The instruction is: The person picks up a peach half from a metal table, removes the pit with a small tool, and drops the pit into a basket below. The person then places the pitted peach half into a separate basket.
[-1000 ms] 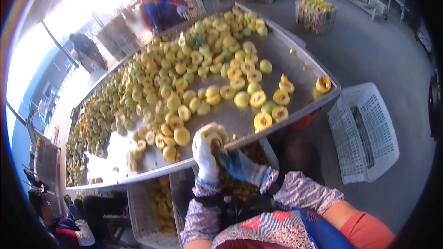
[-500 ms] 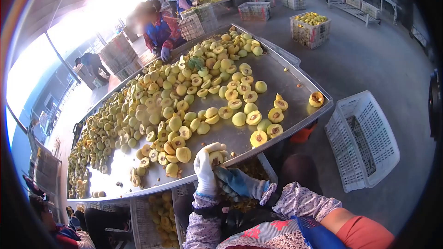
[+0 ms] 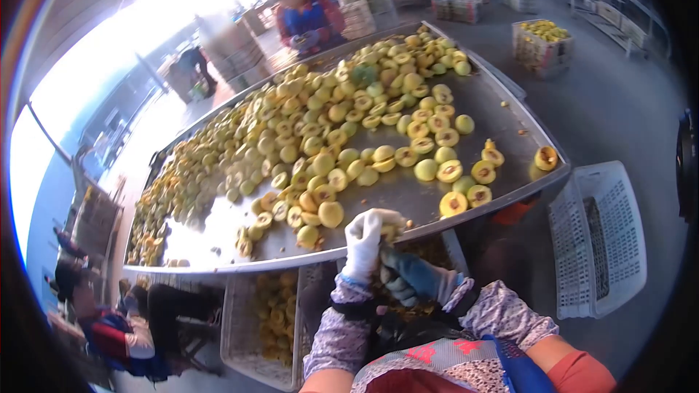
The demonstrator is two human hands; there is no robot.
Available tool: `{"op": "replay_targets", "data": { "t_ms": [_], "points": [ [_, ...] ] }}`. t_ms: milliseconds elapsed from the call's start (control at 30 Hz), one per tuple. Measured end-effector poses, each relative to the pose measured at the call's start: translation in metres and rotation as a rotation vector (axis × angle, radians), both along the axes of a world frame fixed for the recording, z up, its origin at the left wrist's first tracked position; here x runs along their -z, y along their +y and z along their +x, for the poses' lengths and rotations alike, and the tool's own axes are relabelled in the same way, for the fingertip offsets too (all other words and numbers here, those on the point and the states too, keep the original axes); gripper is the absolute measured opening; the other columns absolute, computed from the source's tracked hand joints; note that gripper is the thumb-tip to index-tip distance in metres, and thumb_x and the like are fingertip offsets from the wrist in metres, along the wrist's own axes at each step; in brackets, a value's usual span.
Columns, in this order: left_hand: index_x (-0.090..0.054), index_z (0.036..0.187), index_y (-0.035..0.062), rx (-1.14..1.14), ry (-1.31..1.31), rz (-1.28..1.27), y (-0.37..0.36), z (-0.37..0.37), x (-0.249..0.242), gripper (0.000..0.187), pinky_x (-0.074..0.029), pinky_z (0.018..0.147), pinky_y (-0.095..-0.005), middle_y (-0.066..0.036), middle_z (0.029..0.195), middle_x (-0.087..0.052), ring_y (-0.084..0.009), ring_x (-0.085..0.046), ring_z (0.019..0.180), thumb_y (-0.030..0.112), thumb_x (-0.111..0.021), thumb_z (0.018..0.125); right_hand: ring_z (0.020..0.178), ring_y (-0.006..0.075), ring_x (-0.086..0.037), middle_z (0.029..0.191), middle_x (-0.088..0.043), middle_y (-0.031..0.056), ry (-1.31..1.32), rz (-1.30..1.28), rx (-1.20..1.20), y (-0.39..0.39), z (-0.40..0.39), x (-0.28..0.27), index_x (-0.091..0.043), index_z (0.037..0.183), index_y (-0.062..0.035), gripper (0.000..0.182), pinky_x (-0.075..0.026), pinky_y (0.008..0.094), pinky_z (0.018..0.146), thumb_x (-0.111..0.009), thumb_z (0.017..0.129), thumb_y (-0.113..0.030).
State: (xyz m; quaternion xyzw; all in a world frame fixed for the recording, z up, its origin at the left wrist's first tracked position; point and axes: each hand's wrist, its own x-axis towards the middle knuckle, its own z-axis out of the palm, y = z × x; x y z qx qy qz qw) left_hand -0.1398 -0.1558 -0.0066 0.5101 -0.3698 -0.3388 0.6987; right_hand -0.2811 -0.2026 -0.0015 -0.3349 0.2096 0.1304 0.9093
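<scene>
My left hand (image 3: 361,246), in a white glove, is closed around a yellow-green peach half (image 3: 392,230) above the near edge of the metal table (image 3: 513,153). Just below it is my right hand (image 3: 419,276) in a blue-grey glove, its fingers curled in near the fruit. Whatever those fingers grip is hidden. Many halved peaches (image 3: 320,113), some showing brown pits or hollows, lie heaped on the table beyond my hands.
A white plastic basket (image 3: 601,240) stands on the floor to the right. Under the table's near edge is a crate (image 3: 237,320) of peach pieces. A co-worker (image 3: 306,18) stands across the table; another person (image 3: 135,327) sits at left. A filled crate (image 3: 542,51) stands behind.
The head view has swung, so the table and hands appear further right. My hands stay together at the peach half. The co-worker opposite has drawn their hands back from the pile.
</scene>
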Motion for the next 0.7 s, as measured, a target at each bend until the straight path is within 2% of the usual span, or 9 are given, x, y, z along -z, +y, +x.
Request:
{"op": "replay_targets", "data": {
  "t_ms": [133,200,267,367,467,500,600,667,700],
  "points": [
    [-0.070,0.092,-0.0047,0.093,0.040,0.088,0.004,0.006,-0.006,0.046,-0.047,0.060,-0.0239,-0.010,0.083,-0.072,-0.0114,-0.059,0.065,0.036,-0.052,0.102,0.042,0.0088,-0.035,0.057,-0.040,-0.0039,0.071,-0.143,0.020,0.003,0.000,-0.012,-0.051,0.081,-0.0125,0.055,-0.030,0.0261,0.040,-0.046,0.097,-0.065],
    [-0.070,0.091,-0.0047,0.180,-0.027,0.151,0.005,0.009,-0.005,0.047,-0.047,0.060,-0.0237,-0.010,0.082,-0.071,-0.0116,-0.060,0.065,0.037,-0.052,0.102,0.043,0.0090,-0.036,0.058,-0.041,-0.0038,0.115,-0.475,0.049,0.006,0.001,-0.008,-0.051,0.080,-0.0129,0.053,-0.030,0.0259,0.040,-0.044,0.098,-0.062],
    [-0.070,0.090,-0.0041,0.201,0.039,0.177,0.007,0.008,-0.011,0.047,-0.047,0.060,-0.0236,-0.010,0.079,-0.070,-0.0126,-0.061,0.064,0.038,-0.053,0.101,0.041,0.0086,-0.034,0.057,-0.039,-0.0040,0.128,-0.431,0.054,0.007,0.000,-0.015,-0.050,0.079,-0.0131,0.053,-0.029,0.0249,0.040,-0.044,0.099,-0.062],
    [-0.069,0.087,-0.0032,0.219,0.195,0.042,0.009,0.007,-0.013,0.047,-0.048,0.060,-0.0246,-0.012,0.079,-0.070,-0.0147,-0.062,0.063,0.039,-0.054,0.100,0.039,0.0068,-0.031,0.054,-0.037,-0.0047,-0.066,0.046,-0.051,-0.001,-0.006,-0.010,-0.048,0.077,-0.0137,0.051,-0.024,0.0227,0.036,-0.047,0.099,-0.060],
    [-0.069,0.086,-0.0030,0.201,0.287,0.010,0.012,0.008,-0.010,0.047,-0.051,0.062,-0.0261,-0.013,0.080,-0.071,-0.0163,-0.064,0.064,0.041,-0.055,0.098,0.039,0.0067,-0.033,0.055,-0.038,-0.0047,0.000,-0.153,-0.018,0.000,-0.005,-0.013,-0.049,0.079,-0.0134,0.049,-0.026,0.0235,0.035,-0.047,0.100,-0.057],
    [-0.069,0.086,-0.0028,0.242,0.182,0.088,0.013,0.011,-0.012,0.048,-0.052,0.063,-0.0265,-0.013,0.080,-0.071,-0.0164,-0.065,0.065,0.041,-0.056,0.098,0.040,0.0066,-0.030,0.055,-0.037,-0.0068,0.018,-0.326,-0.011,0.004,-0.003,-0.018,-0.050,0.080,-0.0163,0.053,-0.024,0.0234,0.038,-0.049,0.095,-0.067],
    [-0.069,0.081,-0.0024,0.290,0.062,0.145,0.015,0.013,-0.012,0.051,-0.052,0.063,-0.0269,-0.015,0.079,-0.071,-0.0178,-0.065,0.065,0.042,-0.052,0.099,0.039,0.0066,-0.030,0.054,-0.038,-0.0068,-0.032,-0.319,-0.001,0.006,-0.008,-0.019,-0.051,0.080,-0.0168,0.052,-0.023,0.0237,0.037,-0.051,0.094,-0.067],
    [-0.065,0.079,-0.0004,0.151,0.188,-0.049,0.010,0.001,-0.009,0.051,-0.052,0.059,-0.0293,-0.016,0.072,-0.068,-0.0211,-0.062,0.060,0.041,-0.046,0.102,0.039,0.0068,-0.031,0.053,-0.038,-0.0063,-0.069,-0.118,-0.068,0.002,-0.009,-0.008,-0.050,0.079,-0.0156,0.052,-0.024,0.0245,0.036,-0.049,0.097,-0.064],
    [-0.062,0.079,0.0012,0.091,0.316,-0.052,0.010,-0.003,-0.007,0.050,-0.051,0.058,-0.0309,-0.016,0.070,-0.066,-0.0225,-0.061,0.059,0.041,-0.043,0.103,0.039,0.0075,-0.032,0.053,-0.039,-0.0054,-0.080,-0.182,-0.024,0.005,-0.008,-0.005,-0.051,0.079,-0.0143,0.052,-0.026,0.0249,0.036,-0.048,0.098,-0.062]
  ]
}}
